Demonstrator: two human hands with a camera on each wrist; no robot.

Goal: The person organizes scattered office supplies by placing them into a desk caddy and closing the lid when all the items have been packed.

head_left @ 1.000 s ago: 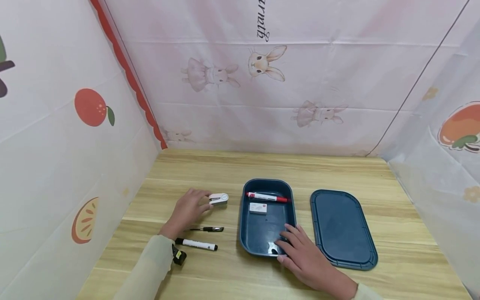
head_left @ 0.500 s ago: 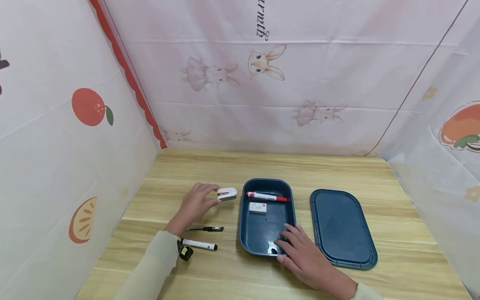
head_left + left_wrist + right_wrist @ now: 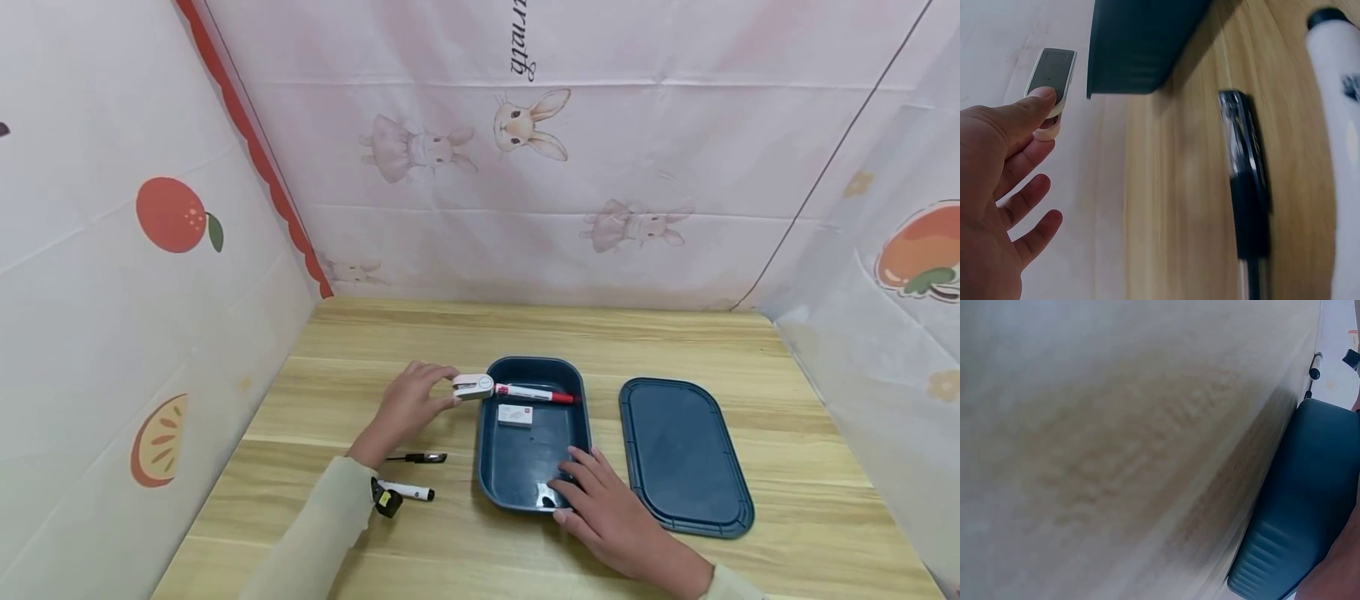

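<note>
While the left hand (image 3: 408,407) pinches a partly hidden stapler (image 3: 482,387), the right (image 3: 611,523) rests relaxed.

Soft, even light, glare inside blue box (image 3: 517,467), tabletop (image 3: 1116,462) blurry in right wrist view

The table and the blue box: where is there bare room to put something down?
Bare table lies behind the box and right of the lid; inside the box, between the white carton and the right hand. Crowded: the box's far end, with the red marker, and its left side, with the left hand, stapler, pen and black-capped marker.
</note>
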